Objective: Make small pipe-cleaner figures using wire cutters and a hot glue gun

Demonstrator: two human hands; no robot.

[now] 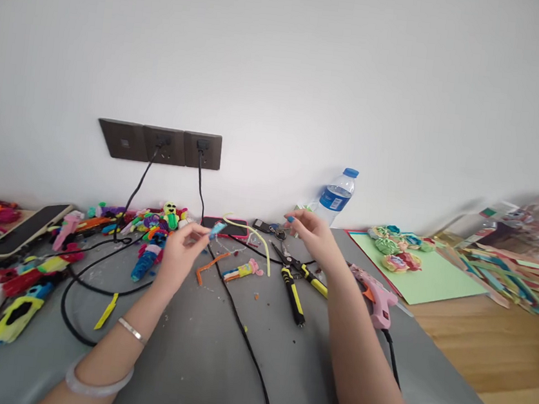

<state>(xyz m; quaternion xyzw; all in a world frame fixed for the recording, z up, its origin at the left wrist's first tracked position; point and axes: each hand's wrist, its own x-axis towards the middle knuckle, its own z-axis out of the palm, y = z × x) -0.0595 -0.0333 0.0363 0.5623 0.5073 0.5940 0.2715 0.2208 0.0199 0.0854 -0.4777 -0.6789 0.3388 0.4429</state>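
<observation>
My left hand (185,249) is raised over the grey table (212,364), its fingers pinched on a small light-blue piece (218,228). A pale yellow pipe cleaner (254,238) arcs between my hands above the table. My right hand (309,230) reaches toward the back of the table, fingers curled near a dark key fob (266,227); I cannot see anything in it clearly. Yellow-handled pliers (295,284) lie just below my right hand. A pink glue gun (375,297) rests beside my right forearm.
Colourful pipe-cleaner figures (157,228) pile at the back left. Black cables (237,318) run from wall sockets (159,144) across the table. A phone (228,226), a water bottle (336,196), green paper (424,275) with paper flowers and paper strips (500,270) lie to the right.
</observation>
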